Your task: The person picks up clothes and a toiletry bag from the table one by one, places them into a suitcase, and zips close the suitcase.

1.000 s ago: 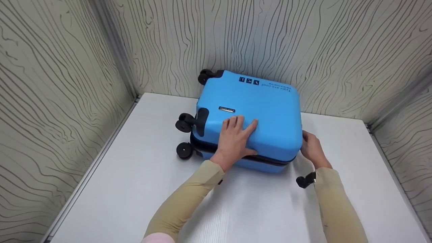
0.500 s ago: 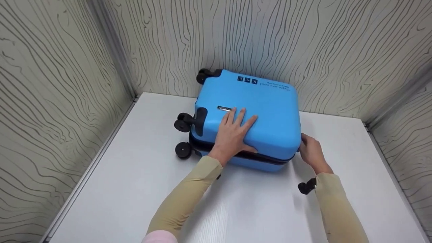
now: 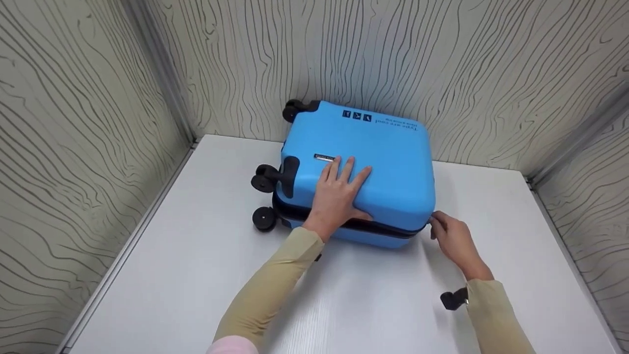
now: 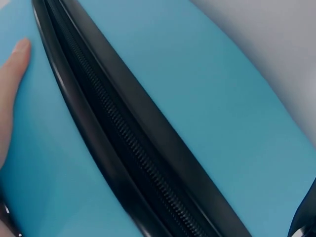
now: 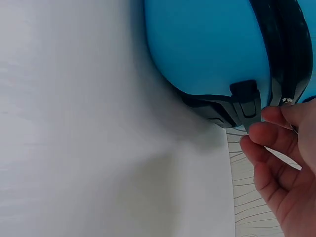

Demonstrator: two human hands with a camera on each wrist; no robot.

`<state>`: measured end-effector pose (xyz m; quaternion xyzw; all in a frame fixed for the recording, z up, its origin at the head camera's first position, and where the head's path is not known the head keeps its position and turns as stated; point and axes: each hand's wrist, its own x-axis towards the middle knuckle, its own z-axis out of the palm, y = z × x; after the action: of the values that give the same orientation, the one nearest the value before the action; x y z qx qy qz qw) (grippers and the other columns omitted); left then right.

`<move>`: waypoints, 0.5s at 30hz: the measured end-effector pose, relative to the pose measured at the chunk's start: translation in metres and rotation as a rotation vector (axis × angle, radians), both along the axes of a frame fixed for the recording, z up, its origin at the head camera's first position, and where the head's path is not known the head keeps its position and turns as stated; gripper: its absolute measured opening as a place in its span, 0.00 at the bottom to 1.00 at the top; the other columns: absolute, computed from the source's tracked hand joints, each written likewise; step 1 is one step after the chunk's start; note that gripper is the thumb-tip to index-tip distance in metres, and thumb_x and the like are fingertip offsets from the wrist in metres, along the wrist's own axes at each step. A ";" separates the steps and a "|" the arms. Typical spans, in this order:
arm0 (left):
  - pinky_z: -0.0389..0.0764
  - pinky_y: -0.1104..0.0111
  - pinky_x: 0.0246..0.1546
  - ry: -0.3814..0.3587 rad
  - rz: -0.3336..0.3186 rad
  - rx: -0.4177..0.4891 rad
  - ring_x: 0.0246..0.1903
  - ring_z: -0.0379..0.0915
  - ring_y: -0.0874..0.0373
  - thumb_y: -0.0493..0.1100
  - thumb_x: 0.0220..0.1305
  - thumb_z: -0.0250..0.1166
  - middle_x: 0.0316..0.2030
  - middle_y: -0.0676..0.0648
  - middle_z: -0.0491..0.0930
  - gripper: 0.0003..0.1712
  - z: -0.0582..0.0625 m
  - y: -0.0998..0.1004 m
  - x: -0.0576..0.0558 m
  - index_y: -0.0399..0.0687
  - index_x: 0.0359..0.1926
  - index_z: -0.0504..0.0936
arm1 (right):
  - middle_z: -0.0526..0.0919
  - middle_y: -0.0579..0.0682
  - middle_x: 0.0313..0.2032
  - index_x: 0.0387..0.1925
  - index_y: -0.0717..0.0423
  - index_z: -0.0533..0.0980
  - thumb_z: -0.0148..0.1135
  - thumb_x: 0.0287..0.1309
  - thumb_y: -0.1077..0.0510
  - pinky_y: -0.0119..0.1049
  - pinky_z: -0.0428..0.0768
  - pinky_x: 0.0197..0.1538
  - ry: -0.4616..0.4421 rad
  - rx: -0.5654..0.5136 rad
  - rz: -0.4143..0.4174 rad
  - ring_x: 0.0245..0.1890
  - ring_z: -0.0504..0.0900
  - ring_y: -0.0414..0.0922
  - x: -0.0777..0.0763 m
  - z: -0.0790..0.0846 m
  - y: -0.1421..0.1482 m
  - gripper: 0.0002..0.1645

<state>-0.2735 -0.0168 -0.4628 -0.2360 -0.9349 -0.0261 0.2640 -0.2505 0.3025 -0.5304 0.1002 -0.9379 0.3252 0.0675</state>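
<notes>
A blue hard-shell suitcase [image 3: 373, 152] lies on its side, its black wheels [image 3: 264, 178] pointing left. My left hand [image 3: 335, 199] rests on its upper shell with fingers spread, the thumb close to the black zipper band. In the left wrist view the zipper [image 4: 118, 121] runs between two black rims with its teeth meshed, and the thumb [image 4: 12, 84] lies on the blue shell. At the near right corner my right hand [image 3: 452, 238] pinches the zipper pull [image 5: 287, 100] between thumb and index finger. That pull is mostly hidden by the fingers.
The white table [image 3: 206, 290] carries the suitcase. Behind it stands a wood-grain patterned panel [image 3: 393, 54], close to the suitcase's far side. More panels rise at left and right. A black wrist camera [image 3: 454, 298] sticks out from my right sleeve.
My right hand has moved toward me along the suitcase's right side, round to the near corner. My left hand's fingers have slid slightly up the shell and spread.
</notes>
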 end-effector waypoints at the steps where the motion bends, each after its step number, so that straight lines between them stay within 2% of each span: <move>1: 0.57 0.50 0.71 0.001 0.002 -0.004 0.72 0.57 0.37 0.86 0.36 0.67 0.72 0.39 0.64 0.68 0.000 0.000 0.000 0.61 0.77 0.65 | 0.77 0.47 0.22 0.40 0.59 0.80 0.50 0.78 0.60 0.38 0.70 0.29 -0.001 -0.004 0.002 0.24 0.72 0.46 0.004 0.000 -0.001 0.13; 8: 0.57 0.50 0.71 0.001 0.011 -0.002 0.72 0.57 0.37 0.86 0.36 0.67 0.72 0.39 0.64 0.68 -0.001 0.003 0.001 0.61 0.77 0.65 | 0.77 0.45 0.22 0.43 0.60 0.81 0.50 0.78 0.62 0.35 0.70 0.27 -0.010 -0.023 -0.003 0.24 0.73 0.45 0.029 -0.003 -0.004 0.13; 15: 0.60 0.48 0.70 0.015 0.014 0.048 0.71 0.58 0.36 0.84 0.37 0.70 0.71 0.39 0.66 0.66 -0.004 0.004 0.002 0.60 0.76 0.67 | 0.77 0.43 0.22 0.43 0.60 0.81 0.51 0.76 0.64 0.34 0.71 0.26 -0.008 -0.054 -0.007 0.23 0.73 0.43 0.047 -0.008 -0.012 0.11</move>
<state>-0.2716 -0.0131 -0.4672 -0.2230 -0.9337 -0.0450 0.2766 -0.2036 0.2904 -0.5383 0.0937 -0.9293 0.3507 0.0678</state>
